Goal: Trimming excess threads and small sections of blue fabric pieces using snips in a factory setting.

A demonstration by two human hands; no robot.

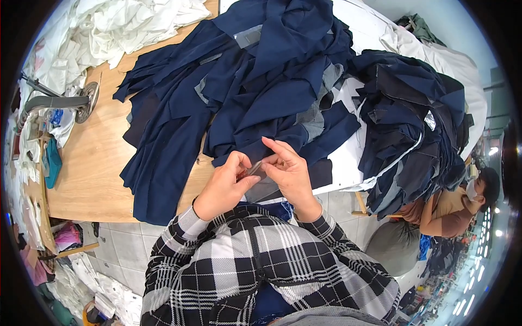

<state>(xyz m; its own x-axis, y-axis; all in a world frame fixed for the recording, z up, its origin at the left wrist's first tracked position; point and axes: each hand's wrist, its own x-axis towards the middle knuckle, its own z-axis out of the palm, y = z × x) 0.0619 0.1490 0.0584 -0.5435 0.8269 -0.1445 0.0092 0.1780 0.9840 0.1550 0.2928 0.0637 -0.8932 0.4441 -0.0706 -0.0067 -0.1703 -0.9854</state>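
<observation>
My left hand point(224, 183) and my right hand point(290, 175) meet in front of my body, above the near edge of the cloth pile. Between their fingertips is a small, thin, greyish piece point(254, 167), too small to name. The left thumb and fingers pinch one end of it. At its other end, the right thumb and forefinger close in, while the other right fingers are partly bent. Beneath and beyond both hands spreads a heap of navy cut fabric pieces point(272, 98). Some grey pieces, such as the grey fabric point(311, 124), show among the navy.
A wooden table point(89, 179) carries the heap. White cloth point(125, 27) lies at the far left, near a dark metal stand point(60, 102). On the right, a tied bundle of dark fabric point(410, 130) hangs over the edge. Beyond it a masked person point(454, 209) sits low.
</observation>
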